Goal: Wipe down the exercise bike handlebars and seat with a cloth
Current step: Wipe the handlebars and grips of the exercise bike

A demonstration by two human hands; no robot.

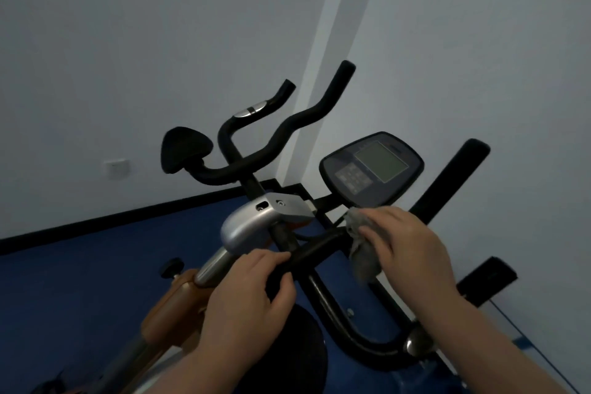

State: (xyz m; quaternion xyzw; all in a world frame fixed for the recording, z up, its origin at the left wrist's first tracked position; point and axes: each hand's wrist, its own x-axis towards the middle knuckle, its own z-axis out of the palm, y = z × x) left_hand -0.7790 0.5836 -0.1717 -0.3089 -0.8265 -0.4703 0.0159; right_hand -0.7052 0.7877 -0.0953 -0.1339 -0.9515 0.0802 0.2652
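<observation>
The exercise bike's black handlebars (323, 245) fill the middle of the head view, with a grey console (372, 169) on top at the right. My left hand (246, 294) grips the near black bar just below the silver stem cover. My right hand (406, 243) holds a crumpled grey cloth (361, 253) against the bar under the console. A dark round seat (297, 358) lies below my left hand, partly hidden by my forearm. Further black bars curve up toward the wall.
A silver stem cover (252, 221) and an orange frame with a black adjustment knob (171, 269) sit at the left. White walls meet in a corner behind the bike, with a wall socket (116, 168) at the left. The floor (80, 281) is blue.
</observation>
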